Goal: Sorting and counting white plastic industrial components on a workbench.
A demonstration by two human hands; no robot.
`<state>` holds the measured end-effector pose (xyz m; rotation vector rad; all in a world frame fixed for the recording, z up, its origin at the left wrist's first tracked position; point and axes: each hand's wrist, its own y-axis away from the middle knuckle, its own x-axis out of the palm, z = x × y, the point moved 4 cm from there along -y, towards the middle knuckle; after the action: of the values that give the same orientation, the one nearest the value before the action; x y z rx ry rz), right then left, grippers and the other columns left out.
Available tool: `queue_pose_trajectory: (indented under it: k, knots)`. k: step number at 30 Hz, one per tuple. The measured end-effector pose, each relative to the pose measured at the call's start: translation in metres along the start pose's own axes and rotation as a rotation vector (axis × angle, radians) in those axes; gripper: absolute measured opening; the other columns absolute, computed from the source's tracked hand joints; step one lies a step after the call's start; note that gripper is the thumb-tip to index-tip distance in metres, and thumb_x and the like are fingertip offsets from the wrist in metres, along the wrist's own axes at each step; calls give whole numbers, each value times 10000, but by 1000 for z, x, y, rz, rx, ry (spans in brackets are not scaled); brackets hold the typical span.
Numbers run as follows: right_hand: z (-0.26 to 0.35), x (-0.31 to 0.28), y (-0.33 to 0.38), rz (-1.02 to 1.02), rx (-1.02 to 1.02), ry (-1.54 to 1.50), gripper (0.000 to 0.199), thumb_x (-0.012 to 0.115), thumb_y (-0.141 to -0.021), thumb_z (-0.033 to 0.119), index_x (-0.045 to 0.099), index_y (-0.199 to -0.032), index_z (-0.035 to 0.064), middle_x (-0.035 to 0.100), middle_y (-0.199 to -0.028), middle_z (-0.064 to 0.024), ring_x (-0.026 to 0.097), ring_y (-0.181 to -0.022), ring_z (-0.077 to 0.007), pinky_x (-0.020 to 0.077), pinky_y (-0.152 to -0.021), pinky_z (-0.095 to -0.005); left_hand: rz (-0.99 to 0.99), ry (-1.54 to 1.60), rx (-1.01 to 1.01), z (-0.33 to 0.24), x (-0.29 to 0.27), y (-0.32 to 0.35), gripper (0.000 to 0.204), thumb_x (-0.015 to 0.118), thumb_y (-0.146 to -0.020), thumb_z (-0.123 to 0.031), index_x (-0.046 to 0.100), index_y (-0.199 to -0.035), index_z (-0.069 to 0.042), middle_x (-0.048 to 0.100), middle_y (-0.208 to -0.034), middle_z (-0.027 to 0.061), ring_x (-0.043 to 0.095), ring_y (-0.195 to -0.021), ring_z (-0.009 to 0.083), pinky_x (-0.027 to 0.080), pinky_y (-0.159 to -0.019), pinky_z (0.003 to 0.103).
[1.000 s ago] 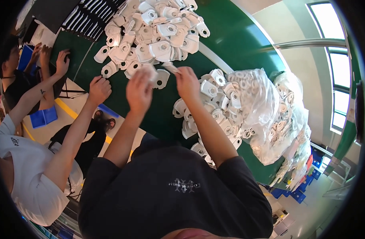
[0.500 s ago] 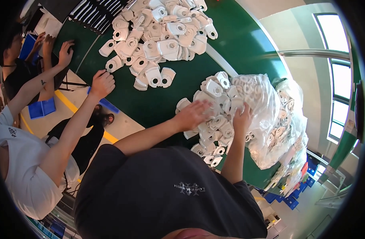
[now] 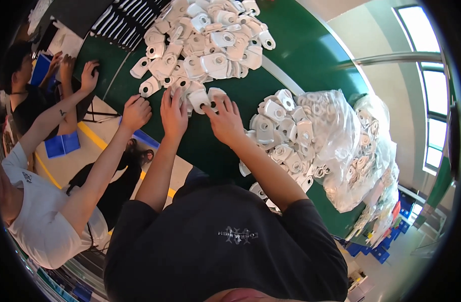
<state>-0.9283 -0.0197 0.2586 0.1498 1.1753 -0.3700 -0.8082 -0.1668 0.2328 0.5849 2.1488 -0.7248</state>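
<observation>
At the near edge of a large pile of white plastic parts (image 3: 215, 63), flat plates with a round holed boss, both my hands reach in side by side. My left hand (image 3: 174, 115) has its fingers stretched out, their tips against the pile's lower edge. Just to its right, my right hand (image 3: 226, 123) spreads its fingers over a white plastic part (image 3: 197, 100), fingertips by its hole. Neither hand visibly grips a part, though the fingertips partly cover those under them. A second heap of the same parts (image 3: 280, 118) lies right of my right forearm.
Clear plastic bags (image 3: 336, 146) of white ring-shaped pieces stand on the green table (image 3: 311, 55) to the right. A black rack (image 3: 122, 22) with pale strips is at the far left. On the left, a person in a white shirt rests a hand (image 3: 136, 111) by the table edge.
Both my hands have left the right-hand heap and moved left to the near edge of the large pile. The view has shifted slightly.
</observation>
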Motion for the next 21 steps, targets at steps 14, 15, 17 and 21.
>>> queue_pose_trajectory:
  k: [14, 15, 17, 21]
  knots:
    - [-6, -51, 21, 87, 142, 253, 296, 698, -824, 143, 690, -1119, 119, 561, -1327, -163, 474, -1305, -422, 399, -1076, -563, 93, 213, -125, 10, 9, -6, 276, 711, -893, -113, 703, -1160, -45, 667, -1146, 138, 630, -1077, 326, 517, -911, 411]
    - [2, -47, 8, 65, 129, 124, 348, 715, -817, 147, 670, -1161, 122, 562, -1331, -156, 477, -1309, -403, 410, -1068, -554, 70, 206, -120, 8, 5, -5, 276, 711, -893, -113, 703, -1160, -45, 667, -1146, 138, 630, -1077, 326, 517, -911, 411]
    - [11, -37, -18, 36, 123, -8, 403, 732, -809, 151, 651, -1203, 124, 562, -1335, -149, 480, -1312, -384, 421, -1060, -544, -25, 318, -223, 10, -6, -4, 253, 686, -921, -89, 699, -1165, -27, 659, -1165, 146, 645, -1054, 315, 520, -897, 377]
    - [19, -8, -54, 21, -53, -20, 512, 750, -794, 140, 597, -1283, 148, 572, -1326, -121, 504, -1297, -336, 440, -1038, -503, -152, 352, -172, -3, -34, 4, 258, 660, -937, -63, 686, -1190, -17, 650, -1177, 154, 653, -1027, 302, 520, -883, 361]
